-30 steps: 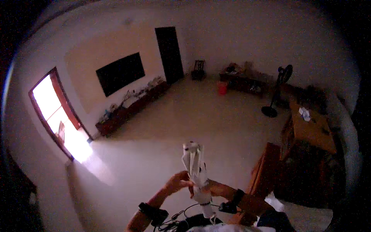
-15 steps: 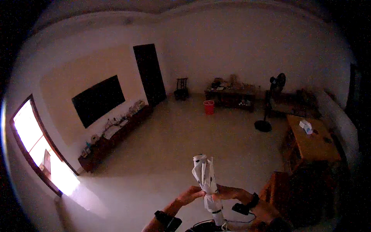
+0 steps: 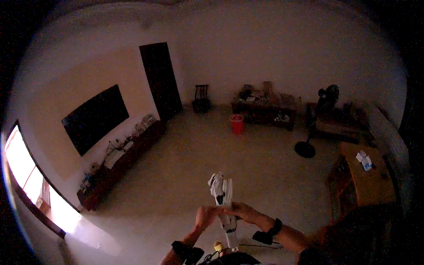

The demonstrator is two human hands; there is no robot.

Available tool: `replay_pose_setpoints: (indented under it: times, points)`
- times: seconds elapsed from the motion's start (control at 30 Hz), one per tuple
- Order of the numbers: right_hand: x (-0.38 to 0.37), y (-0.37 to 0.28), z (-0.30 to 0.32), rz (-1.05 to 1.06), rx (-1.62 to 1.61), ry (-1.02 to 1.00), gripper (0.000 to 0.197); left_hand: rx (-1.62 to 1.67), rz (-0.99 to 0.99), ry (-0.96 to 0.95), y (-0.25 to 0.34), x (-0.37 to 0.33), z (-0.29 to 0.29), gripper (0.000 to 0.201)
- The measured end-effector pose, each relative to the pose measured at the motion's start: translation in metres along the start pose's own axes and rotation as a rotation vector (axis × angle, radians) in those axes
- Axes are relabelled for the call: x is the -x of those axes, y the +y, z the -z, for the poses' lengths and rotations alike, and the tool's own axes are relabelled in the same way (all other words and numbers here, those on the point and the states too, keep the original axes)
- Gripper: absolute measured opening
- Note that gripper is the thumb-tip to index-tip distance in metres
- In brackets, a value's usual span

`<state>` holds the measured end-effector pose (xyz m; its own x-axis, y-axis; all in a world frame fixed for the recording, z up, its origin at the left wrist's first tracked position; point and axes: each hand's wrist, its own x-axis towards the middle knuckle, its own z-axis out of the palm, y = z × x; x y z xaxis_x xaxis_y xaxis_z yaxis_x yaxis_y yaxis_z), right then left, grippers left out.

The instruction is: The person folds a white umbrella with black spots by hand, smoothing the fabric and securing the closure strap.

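Note:
A long white cloth bundle with dark marks (image 3: 221, 187) stands nearly upright in front of me, gathered in folds like a closed umbrella; its exact kind I cannot make out. My left hand (image 3: 208, 215) grips its middle from the left. From the other side my right hand (image 3: 243, 210) closes on it at the same height, fingers partly hidden in the folds. The narrower lower part (image 3: 230, 236) hangs below both hands toward my body. Each wrist wears a dark band with a small black box.
On the right is a wooden cabinet (image 3: 369, 187) with a white packet (image 3: 364, 161) on top. Farther off are a standing fan (image 3: 304, 149), a red bucket (image 3: 237, 125), a low table (image 3: 265, 112) and a chair (image 3: 201, 104). A long low cabinet (image 3: 126, 161) lines the left wall.
The view has turned slightly right. Both hands and the white bundle have moved a little left and up in the picture. A small yellowish thing now shows below the hands.

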<state>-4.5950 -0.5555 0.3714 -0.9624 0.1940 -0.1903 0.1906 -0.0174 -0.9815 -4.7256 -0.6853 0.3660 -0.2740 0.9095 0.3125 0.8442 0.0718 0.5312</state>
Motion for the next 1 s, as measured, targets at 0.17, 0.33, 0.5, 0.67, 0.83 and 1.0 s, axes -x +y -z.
replay_pose_setpoints:
  times: [0.17, 0.33, 0.5, 0.67, 0.83, 1.0]
  points:
    - [-0.039, -0.033, 0.010, -0.030, -0.295, 0.213, 0.036, 0.145, 0.159, -0.120, -0.018, -0.070, 0.035, 0.029]
    - [-0.058, -0.075, 0.009, 0.115, -0.316, 0.248, 0.036, 0.202, 0.003, -0.135, -0.089, -0.113, -0.007, 0.032]
    - [-0.069, -0.062, 0.082, 0.536, 0.824, 0.540, 0.040, 0.851, -0.021, -0.238, -0.045, -0.177, 0.052, 0.047]
    - [-0.078, -0.188, 0.070, 0.478, -0.115, 0.510, 0.045, 1.310, 0.113, -0.545, -0.049, -0.192, 0.146, 0.061]
    - [-0.107, -0.220, 0.085, 0.395, 0.760, 0.877, 0.045, 1.305, 0.147, -0.674, -0.029, -0.218, 0.202, 0.062]
    - [-0.115, -0.216, -0.025, 0.474, -0.020, 0.616, 0.043, 1.146, 0.386, -0.617, -0.084, -0.121, 0.206, 0.047]
